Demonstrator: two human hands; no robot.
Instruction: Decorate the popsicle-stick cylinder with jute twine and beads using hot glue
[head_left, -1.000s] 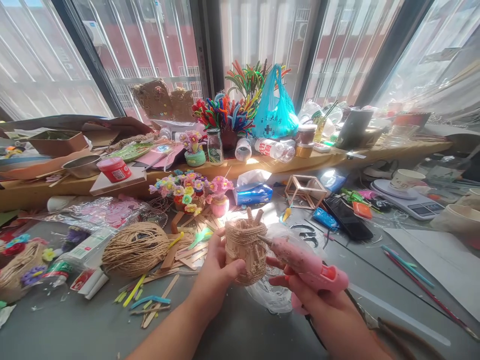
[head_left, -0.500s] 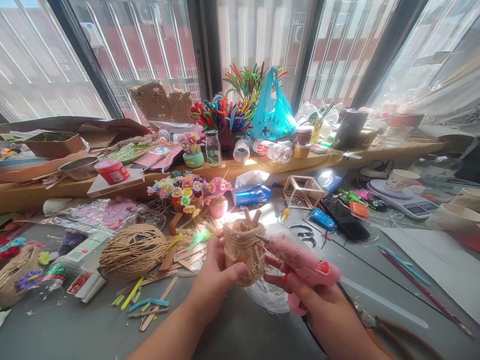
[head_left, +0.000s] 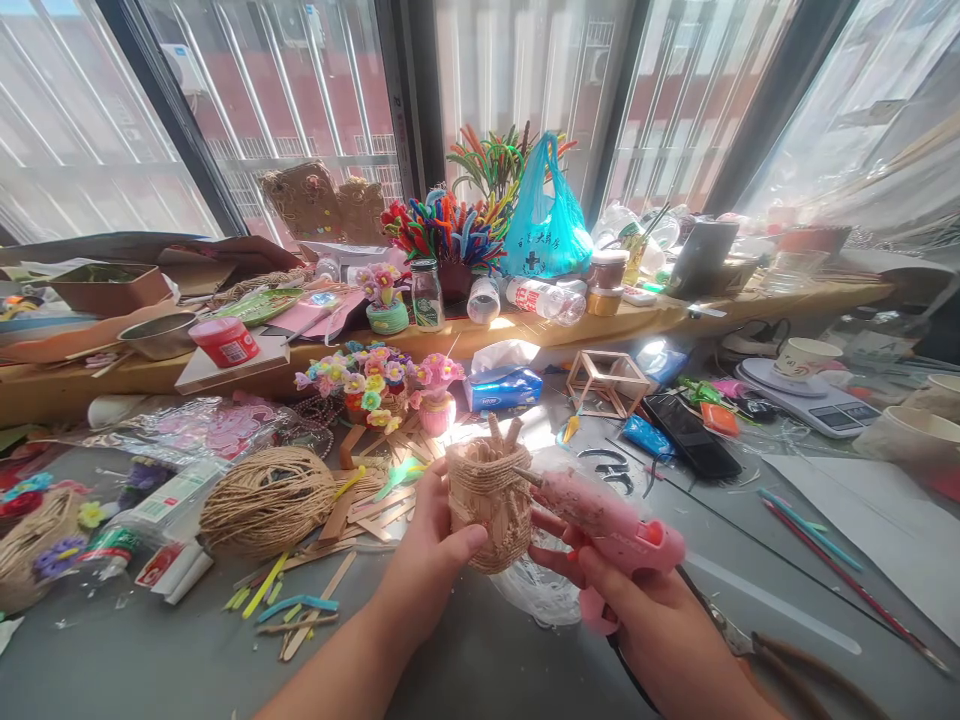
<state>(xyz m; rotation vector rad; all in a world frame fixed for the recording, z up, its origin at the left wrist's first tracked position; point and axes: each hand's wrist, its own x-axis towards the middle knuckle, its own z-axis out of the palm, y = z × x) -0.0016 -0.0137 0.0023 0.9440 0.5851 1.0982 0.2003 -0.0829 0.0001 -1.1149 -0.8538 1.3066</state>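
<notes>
We look through one camera, which is worn on the head. It faces forward and down, over the grey table (head_left: 172,672), to the windows (head_left: 517,70) behind. The left hand (head_left: 436,548) and the right hand (head_left: 646,608) are quite near to us, below the middle.

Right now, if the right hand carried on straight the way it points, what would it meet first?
Most likely the twine-wrapped pot in the left hand: the nozzle of the pink glue gun the right hand holds points at its upper side, perhaps touching.
</notes>
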